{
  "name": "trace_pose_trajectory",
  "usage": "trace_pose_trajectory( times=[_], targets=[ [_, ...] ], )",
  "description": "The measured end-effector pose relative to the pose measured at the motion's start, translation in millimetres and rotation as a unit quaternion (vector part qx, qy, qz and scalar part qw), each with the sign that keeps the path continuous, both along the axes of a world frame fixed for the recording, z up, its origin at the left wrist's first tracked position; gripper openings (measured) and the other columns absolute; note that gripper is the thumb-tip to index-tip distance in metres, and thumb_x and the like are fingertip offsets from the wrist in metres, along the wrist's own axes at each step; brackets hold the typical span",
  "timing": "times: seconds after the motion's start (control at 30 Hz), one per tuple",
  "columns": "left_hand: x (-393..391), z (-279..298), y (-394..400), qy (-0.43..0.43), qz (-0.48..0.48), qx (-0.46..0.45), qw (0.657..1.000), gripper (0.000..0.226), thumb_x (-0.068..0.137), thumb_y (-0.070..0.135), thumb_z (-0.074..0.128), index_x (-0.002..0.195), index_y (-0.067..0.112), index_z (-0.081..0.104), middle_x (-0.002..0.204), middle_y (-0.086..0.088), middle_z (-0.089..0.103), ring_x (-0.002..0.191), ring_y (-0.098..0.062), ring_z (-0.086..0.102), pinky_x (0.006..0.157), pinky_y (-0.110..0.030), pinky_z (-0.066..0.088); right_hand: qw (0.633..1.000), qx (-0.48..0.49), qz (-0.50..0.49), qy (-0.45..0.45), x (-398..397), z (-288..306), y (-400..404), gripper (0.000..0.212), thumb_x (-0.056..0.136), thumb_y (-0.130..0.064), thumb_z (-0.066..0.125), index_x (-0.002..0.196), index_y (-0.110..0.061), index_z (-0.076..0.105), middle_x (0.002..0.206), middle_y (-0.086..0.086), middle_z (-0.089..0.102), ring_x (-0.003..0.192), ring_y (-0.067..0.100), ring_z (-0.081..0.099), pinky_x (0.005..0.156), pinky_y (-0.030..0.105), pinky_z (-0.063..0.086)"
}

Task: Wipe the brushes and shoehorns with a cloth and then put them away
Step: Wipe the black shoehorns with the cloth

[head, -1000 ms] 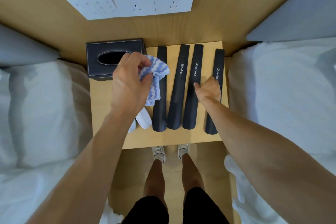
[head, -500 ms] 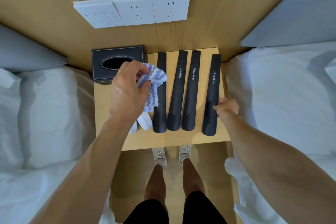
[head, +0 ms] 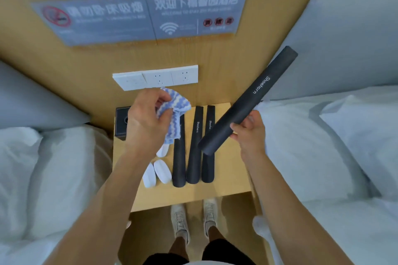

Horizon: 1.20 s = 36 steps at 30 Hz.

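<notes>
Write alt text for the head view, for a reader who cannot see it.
Over a nightstand between two beds, a right hand holds a black shoehorn raised and tilted while the left hand grips a blue-and-white cloth. Three more shoehorns and white brushes lie on the nightstand.

Shoehorns black, white lettering – cloth blue-white zigzag – brushes white.

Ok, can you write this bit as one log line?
stage: wiping | left hand: holds cloth | right hand: holds shoehorn lifted | on nightstand: three shoehorns
</notes>
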<state>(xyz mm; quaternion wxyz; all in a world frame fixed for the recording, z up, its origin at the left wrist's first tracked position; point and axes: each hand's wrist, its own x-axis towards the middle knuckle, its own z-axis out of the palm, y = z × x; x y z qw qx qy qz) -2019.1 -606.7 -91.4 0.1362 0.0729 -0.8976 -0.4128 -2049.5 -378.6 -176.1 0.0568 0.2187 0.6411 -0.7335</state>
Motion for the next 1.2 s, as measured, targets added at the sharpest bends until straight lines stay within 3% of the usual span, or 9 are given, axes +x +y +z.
trace_pose_trajectory(
  times=[0.23, 0.33, 0.43, 0.5, 0.57, 0.83, 1.0, 1.1, 1.2],
  targets=[
    [1.6, 79.8, 7.7, 0.089, -0.026, 0.001, 0.996, 0.025, 0.086, 0.002, 0.065, 0.104, 0.019, 0.063, 0.098, 0.013, 0.064, 0.093, 0.005, 0.057, 0.075, -0.003, 0.039, 0.986, -0.019, 0.095, 0.139, 16.8, 113.0, -23.4, 0.049, 0.075, -0.001, 0.062, 0.116, -0.029, 0.061, 0.1, -0.004, 0.076, 0.094, 0.016, 0.073, 0.082, 0.045, 0.058],
    [7.1, 108.9, 10.4, 0.143, -0.041, -0.01, 0.989, 0.024, 0.086, 0.004, 0.066, 0.105, 0.018, 0.064, 0.1, 0.01, 0.065, 0.094, 0.0, 0.059, 0.078, -0.007, 0.042, 0.977, 0.01, 0.142, 0.159, 18.2, 139.8, -34.4, 0.045, 0.085, -0.001, 0.062, 0.113, -0.036, 0.064, 0.104, -0.005, 0.075, 0.097, 0.017, 0.072, 0.088, 0.053, 0.059],
    [7.9, 137.4, 12.7, 0.194, -0.051, -0.051, 0.978, 0.025, 0.084, 0.003, 0.07, 0.103, 0.018, 0.066, 0.1, 0.008, 0.067, 0.092, -0.004, 0.06, 0.078, -0.012, 0.045, 0.965, 0.007, 0.193, 0.179, 17.3, 159.9, -46.3, 0.044, 0.091, 0.002, 0.061, 0.116, -0.034, 0.064, 0.106, -0.005, 0.076, 0.098, 0.02, 0.072, 0.083, 0.045, 0.061],
    [5.1, 154.1, 15.3, 0.238, -0.072, -0.102, 0.963, 0.023, 0.08, -0.002, 0.072, 0.099, 0.011, 0.07, 0.099, 0.001, 0.068, 0.093, -0.015, 0.063, 0.078, -0.022, 0.048, 0.951, -0.008, 0.245, 0.189, 17.5, 172.6, -53.5, 0.049, 0.093, 0.002, 0.06, 0.125, -0.034, 0.06, 0.109, -0.003, 0.076, 0.1, 0.02, 0.073, 0.077, 0.038, 0.061],
    [0.6, 165.2, 16.6, 0.272, -0.084, -0.161, 0.945, 0.018, 0.078, -0.003, 0.074, 0.094, 0.005, 0.074, 0.096, -0.006, 0.069, 0.091, -0.025, 0.064, 0.074, -0.033, 0.05, 0.933, -0.009, 0.296, 0.205, 17.2, 184.2, -59.9, 0.054, 0.094, 0.0, 0.059, 0.133, -0.036, 0.055, 0.112, 0.001, 0.075, 0.104, 0.021, 0.072, 0.082, 0.04, 0.06],
    [1.1, 160.2, 3.5, 0.265, -0.081, -0.203, 0.939, 0.013, 0.077, -0.001, 0.075, 0.087, 0.006, 0.078, 0.09, -0.007, 0.068, 0.082, -0.028, 0.062, 0.061, -0.039, 0.053, 0.929, -0.003, 0.306, 0.206, 10.3, 191.5, -75.6, 0.052, 0.089, 0.011, 0.058, 0.124, -0.027, 0.063, 0.113, -0.003, 0.075, 0.104, 0.015, 0.072, 0.075, 0.025, 0.056],
    [-6.6, 178.6, -9.4, 0.25, -0.051, -0.205, 0.945, 0.015, 0.074, -0.007, 0.074, 0.08, 0.006, 0.077, 0.084, -0.005, 0.069, 0.079, -0.027, 0.063, 0.061, -0.044, 0.053, 0.926, 0.034, 0.313, 0.209, 6.9, 190.7, -81.9, 0.057, 0.088, 0.01, 0.063, 0.125, -0.034, 0.063, 0.117, -0.011, 0.073, 0.114, 0.011, 0.066, 0.096, 0.029, 0.053],
    [-21.1, 203.4, -19.0, 0.231, 0.006, -0.239, 0.943, 0.014, 0.082, 0.004, 0.068, 0.082, 0.013, 0.078, 0.086, 0.001, 0.068, 0.084, -0.022, 0.059, 0.068, -0.042, 0.051, 0.92, 0.056, 0.326, 0.208, 5.0, 194.8, -81.8, 0.062, 0.089, 0.007, 0.065, 0.132, -0.037, 0.059, 0.123, -0.015, 0.07, 0.119, 0.008, 0.063, 0.105, 0.041, 0.05],
    [-40.4, 235.0, -30.7, 0.223, 0.066, -0.267, 0.935, 0.016, 0.088, 0.015, 0.062, 0.088, 0.018, 0.077, 0.09, 0.002, 0.067, 0.086, -0.02, 0.055, 0.067, -0.035, 0.047, 0.909, 0.066, 0.345, 0.224, 4.8, 202.9, -81.9, 0.064, 0.09, 0.002, 0.065, 0.124, -0.052, 0.061, 0.123, -0.016, 0.07, 0.118, 0.005, 0.063, 0.105, 0.042, 0.05]
  ],
)
